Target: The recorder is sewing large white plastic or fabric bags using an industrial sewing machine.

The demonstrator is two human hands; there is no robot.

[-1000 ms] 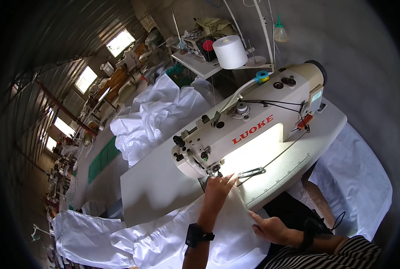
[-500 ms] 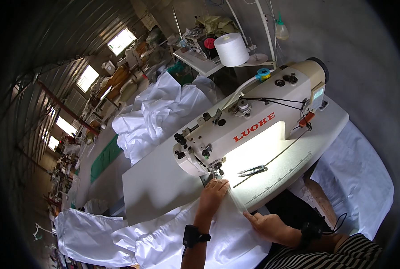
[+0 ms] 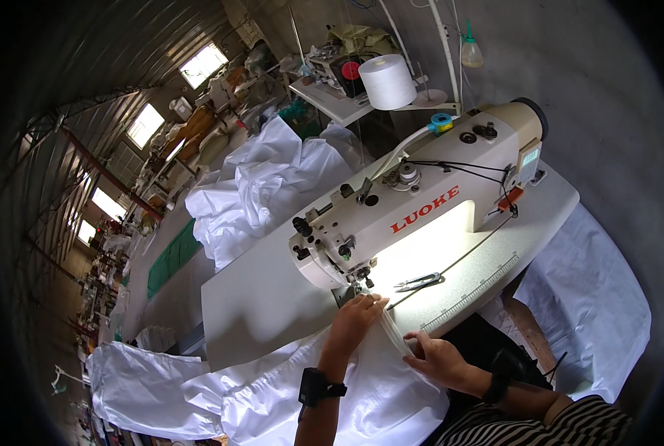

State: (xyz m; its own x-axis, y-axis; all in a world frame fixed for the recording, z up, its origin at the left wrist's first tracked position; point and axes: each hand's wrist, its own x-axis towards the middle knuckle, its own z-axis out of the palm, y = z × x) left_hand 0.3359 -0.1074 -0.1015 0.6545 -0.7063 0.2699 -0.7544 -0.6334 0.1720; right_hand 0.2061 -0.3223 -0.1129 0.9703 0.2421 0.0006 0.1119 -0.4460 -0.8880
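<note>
White fabric (image 3: 391, 394) drapes over the front of a sewing machine (image 3: 421, 193), its folded edge running up toward the needle area. My left hand (image 3: 356, 318) is just in front of the presser foot (image 3: 359, 285), its fingers together on the fabric's edge; the thumb is mostly hidden. Lower along that same edge, my right hand (image 3: 443, 362) pinches the fabric between thumb and fingers. Thread snips (image 3: 418, 282) lie on the lit machine bed (image 3: 466, 286), right of the needle. Dark bands with small devices circle both wrists.
A heap of white fabric (image 3: 265, 186) lies behind the machine, and more white cloth (image 3: 588, 297) hangs at the right. A white thread cone (image 3: 387, 82) stands above the machine. A dark cord (image 3: 458, 262) crosses the bed. A small oil bottle (image 3: 471, 53) hangs by the wall.
My right hand has gone from an extended index finger at the fabric's edge to a pinch on it. My left hand has shifted slightly right, staying by the presser foot.
</note>
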